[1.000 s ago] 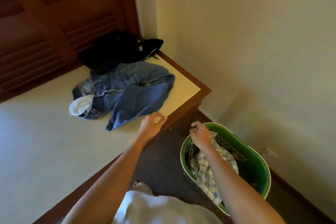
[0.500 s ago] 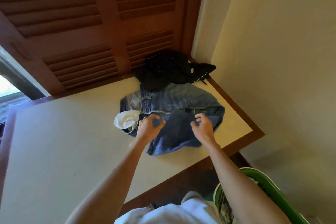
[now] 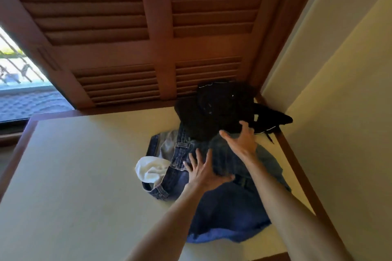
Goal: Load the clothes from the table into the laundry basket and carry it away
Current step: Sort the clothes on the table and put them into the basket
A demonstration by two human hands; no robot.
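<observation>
On the cream-topped desk [image 3: 74, 176] with its brown wooden edge, we see a heap of clothes pushed toward the far right corner. Crumpled blue denim jeans [image 3: 224, 207] lie nearest us, with a small white cloth [image 3: 151, 168] tucked against their left side by the waistband. Behind the jeans, a bunched black garment [image 3: 218, 108] sits against the brown louvred wooden shutters [image 3: 127, 27] and the pale yellow wall [image 3: 339, 91], its edge overlapping the denim.

Our left hand [image 3: 204, 172] is spread open, fingers straight and splayed, palm down over the upper part of the jeans; whether it presses the fabric we cannot tell. Our right hand [image 3: 241, 139] is also open, fingers fanned, reaching over the line where the black garment meets the denim, holding nothing. To the far left, a strip of bright window [image 3: 19, 82] shows beside the shutters.
</observation>
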